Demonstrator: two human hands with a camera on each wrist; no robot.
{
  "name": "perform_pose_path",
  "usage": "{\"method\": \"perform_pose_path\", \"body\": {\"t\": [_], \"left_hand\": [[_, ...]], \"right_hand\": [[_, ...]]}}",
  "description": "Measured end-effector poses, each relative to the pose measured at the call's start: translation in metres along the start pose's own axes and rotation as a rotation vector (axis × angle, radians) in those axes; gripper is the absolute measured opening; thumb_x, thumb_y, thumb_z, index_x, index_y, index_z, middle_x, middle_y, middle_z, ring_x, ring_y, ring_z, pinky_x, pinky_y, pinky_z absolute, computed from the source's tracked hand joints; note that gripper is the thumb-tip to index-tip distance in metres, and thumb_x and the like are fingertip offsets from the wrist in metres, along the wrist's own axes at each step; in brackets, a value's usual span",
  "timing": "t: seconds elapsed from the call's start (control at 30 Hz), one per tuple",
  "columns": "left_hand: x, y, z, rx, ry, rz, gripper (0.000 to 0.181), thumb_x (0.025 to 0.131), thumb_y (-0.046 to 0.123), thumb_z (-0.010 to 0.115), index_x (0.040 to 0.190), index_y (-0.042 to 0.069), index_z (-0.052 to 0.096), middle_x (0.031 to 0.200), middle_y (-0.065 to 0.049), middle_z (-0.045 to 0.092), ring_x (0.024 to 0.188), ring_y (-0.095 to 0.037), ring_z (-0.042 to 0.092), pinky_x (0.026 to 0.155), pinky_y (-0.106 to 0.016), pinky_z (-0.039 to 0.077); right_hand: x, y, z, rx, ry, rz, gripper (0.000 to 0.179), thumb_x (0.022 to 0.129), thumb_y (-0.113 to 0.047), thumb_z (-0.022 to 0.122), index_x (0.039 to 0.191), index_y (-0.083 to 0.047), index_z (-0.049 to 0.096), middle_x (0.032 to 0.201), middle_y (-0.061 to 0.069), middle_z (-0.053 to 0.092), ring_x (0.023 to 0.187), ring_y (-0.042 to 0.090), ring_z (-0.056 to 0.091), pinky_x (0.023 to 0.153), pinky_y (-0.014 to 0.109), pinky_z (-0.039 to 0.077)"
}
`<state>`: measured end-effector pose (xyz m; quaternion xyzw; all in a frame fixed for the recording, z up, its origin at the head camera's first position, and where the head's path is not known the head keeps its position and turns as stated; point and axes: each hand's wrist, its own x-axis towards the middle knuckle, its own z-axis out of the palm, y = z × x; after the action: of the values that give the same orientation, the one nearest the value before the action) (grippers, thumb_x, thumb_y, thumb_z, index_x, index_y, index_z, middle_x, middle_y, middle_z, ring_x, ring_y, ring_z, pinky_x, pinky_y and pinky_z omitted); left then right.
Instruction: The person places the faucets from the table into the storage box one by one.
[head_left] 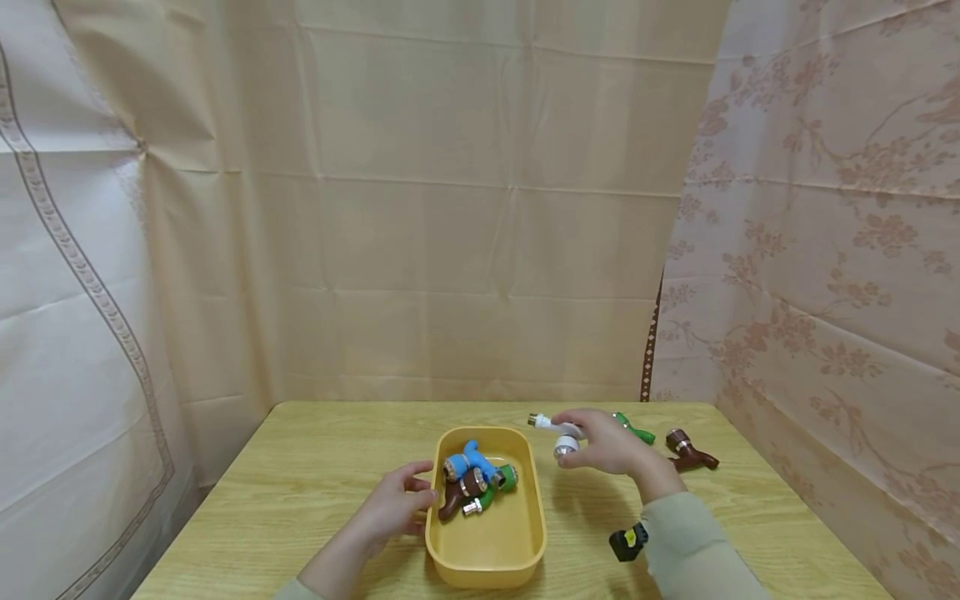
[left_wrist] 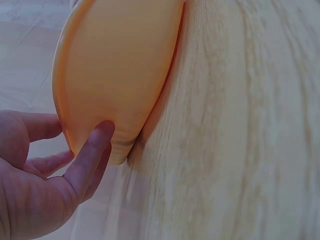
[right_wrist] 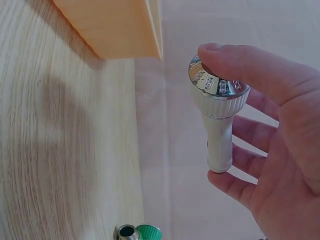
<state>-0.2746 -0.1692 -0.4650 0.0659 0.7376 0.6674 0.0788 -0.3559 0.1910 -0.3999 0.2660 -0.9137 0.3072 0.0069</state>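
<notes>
My right hand (head_left: 609, 443) pinches a white tap (right_wrist: 219, 132), raised over the table to the right of a yellow plastic bin (head_left: 487, 557). In the right wrist view the thumb lies on the tap's shiny chrome knob end, with the other fingers behind and below its white body. My left hand (head_left: 392, 502) is at the bin's left side; in the left wrist view its spread fingertips touch the bin wall (left_wrist: 117, 65). Inside the bin lie a blue tap (head_left: 476, 458), a brown tap (head_left: 452, 498) and green tap parts (head_left: 508, 477), partly overlapping.
Behind my right hand a green tap (head_left: 637, 432) lies on the wooden table (head_left: 337, 450), partly hidden by the hand. Farther right is a brown tap (head_left: 690, 454). A small black device (head_left: 628, 542) shows by my right sleeve. Cloth curtains (head_left: 465, 250) surround the table.
</notes>
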Motion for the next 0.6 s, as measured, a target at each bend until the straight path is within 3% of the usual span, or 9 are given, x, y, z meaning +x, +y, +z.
{"method": "perform_pose_path", "body": {"t": [0.6], "left_hand": [[0.000,0.000,0.000,0.003,0.002,-0.005,0.060,0.095,0.002,0.062,0.149,-0.008,0.039,0.115,-0.022,0.052,0.094,-0.031,0.065,0.068,-0.044,0.064]], "right_hand": [[0.011,-0.005,0.012,-0.023,-0.032,-0.048,0.061,0.080,-0.019,0.088,0.135,-0.009,0.063,0.133,0.010,0.062,0.121,0.032,0.056,0.102,0.058,0.048]]}}
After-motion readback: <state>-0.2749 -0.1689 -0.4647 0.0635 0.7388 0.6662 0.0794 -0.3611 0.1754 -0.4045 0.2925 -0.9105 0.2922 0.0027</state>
